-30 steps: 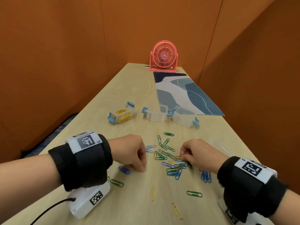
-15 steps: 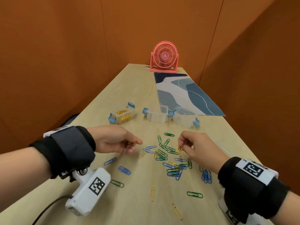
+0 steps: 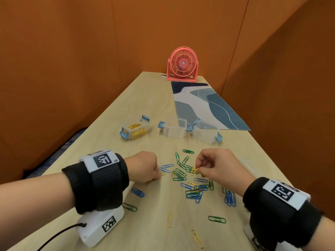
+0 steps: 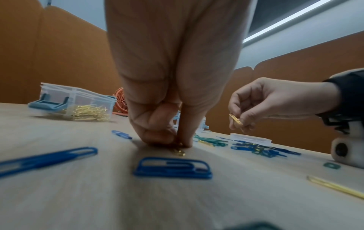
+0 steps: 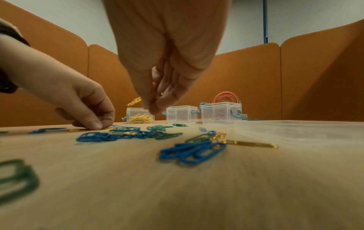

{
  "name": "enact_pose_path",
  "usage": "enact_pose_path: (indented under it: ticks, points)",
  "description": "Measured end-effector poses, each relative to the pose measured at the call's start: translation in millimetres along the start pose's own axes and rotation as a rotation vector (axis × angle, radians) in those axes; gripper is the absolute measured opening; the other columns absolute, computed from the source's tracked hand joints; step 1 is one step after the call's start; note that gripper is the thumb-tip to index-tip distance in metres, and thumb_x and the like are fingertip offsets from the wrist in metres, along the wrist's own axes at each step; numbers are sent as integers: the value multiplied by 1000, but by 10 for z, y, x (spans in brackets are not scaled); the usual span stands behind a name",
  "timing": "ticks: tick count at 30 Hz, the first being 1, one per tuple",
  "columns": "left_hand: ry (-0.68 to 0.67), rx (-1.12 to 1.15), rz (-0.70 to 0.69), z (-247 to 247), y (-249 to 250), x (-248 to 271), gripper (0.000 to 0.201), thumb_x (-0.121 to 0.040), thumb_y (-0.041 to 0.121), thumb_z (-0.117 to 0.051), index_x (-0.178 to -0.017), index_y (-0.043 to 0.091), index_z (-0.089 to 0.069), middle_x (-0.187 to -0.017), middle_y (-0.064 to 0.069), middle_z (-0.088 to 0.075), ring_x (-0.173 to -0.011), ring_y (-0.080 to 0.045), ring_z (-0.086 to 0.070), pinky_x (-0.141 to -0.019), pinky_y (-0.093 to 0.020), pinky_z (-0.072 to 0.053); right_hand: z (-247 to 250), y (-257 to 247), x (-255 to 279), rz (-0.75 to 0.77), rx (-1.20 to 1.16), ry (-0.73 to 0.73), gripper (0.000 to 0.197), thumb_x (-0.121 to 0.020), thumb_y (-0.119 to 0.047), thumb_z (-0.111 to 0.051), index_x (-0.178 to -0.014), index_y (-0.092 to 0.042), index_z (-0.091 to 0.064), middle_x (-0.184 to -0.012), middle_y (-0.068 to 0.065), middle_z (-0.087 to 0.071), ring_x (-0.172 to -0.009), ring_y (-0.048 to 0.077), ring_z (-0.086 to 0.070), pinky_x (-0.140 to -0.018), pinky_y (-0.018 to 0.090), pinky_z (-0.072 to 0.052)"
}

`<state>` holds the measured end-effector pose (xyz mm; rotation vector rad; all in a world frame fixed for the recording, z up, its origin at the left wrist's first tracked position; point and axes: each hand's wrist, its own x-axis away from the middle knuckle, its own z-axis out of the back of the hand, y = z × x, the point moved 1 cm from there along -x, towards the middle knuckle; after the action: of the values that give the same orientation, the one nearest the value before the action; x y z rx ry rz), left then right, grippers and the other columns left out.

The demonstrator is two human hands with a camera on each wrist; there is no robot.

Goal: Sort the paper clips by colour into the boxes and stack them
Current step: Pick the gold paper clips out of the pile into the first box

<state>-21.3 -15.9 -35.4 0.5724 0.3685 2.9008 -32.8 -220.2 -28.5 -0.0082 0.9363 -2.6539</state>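
Nearest: loose gold clips (image 3: 169,218) and a green clip (image 3: 217,219) lying flat on the surface (image 3: 112,134), unsorted. Next: blue clip pair (image 3: 138,192) just behind L wrist; blue bunch (image 3: 230,198) beside R wrist, prob. pre-grouped for one scoop. L hand (image 3: 143,167): knuckles up, fingers (image 4: 157,137) curled down w/ tips pressed together on a gold clip (image 4: 179,152) flat on the surface; pinching low because a flat clip gives no edge to lift by. R hand (image 3: 215,165): raised off the surface, fingers (image 4: 241,123) closed on several gold clips (image 3: 194,170), held up clear of the pile so they don't snag; likely collecting a batch before a trip to the box. Between hands: mixed pile (image 3: 188,180), green/blue/gold, overlapping; gold ones half-buried, so picking looks fiddly. Farther: three clear boxes w/ blue latches, lids off. Gold box (image 3: 135,131), left, partly filled w/ gold clips; set apart from the others. Middle box (image 3: 175,130) and right box (image 3: 205,134) touching or nearly so, look empty; presumably for green & blue. Judgement: gold pass well along, green/blue not started, stacking not yet done. A clear lid (image 4: 250,138) lies flat near R hand. Farthest: patterned mat (image 3: 204,104), pink fan (image 3: 183,65) at surface's far end.
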Motion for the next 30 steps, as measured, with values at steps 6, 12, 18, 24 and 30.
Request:
enact_pose_path:
  ticks: [6,12,18,24,30]
  points:
    - [-62,-88,-30,-13,35,25,28,-93,21,-45,-103,3,-64,-87,-4,-54,-80,-18,-49,-76,-30,-46,5,-25,13,18,-48,-33,6,-75,-7,-74,-78,-11,-70,-70,0,-66,-58,4,-56,-59,11,-47]
    - [-103,267,-50,116,17,117,8,-82,25,-65,-83,17,-67,-75,4,-64,-66,-7,-54,-62,-17,-46,-16,-82,52,81,-185,-30,6,-78,-6,-71,-78,-12,-70,-74,8,-71,-61,11,-67,-69,26,-58]
    - [-193,1065,126,200,22,158,11,-86,1,-48,-78,5,-54,-67,-5,-57,-50,-8,-45,-39,-12,-37,-54,-182,95,258,-245,30,13,-81,-1,-66,-79,-12,-70,-74,3,-70,-69,10,-67,-71,29,-57]
    - [-321,1288,151,3,131,148,30,-94,0,-25,-86,3,-54,-65,-6,-49,-52,-10,-43,-38,-13,-39,-114,-328,94,410,-263,58,11,-81,-2,-66,-81,-12,-71,-74,-9,-70,-73,4,-64,-72,11,-46]
    - [-422,1571,115,-52,215,207,35,-89,6,-23,-80,-2,-56,-66,-19,-61,-50,-24,-60,-49,-23,-52,-178,-389,84,393,-353,-22,19,-83,1,-64,-88,-17,-64,-79,-7,-72,-77,2,-67,-71,9,-48]
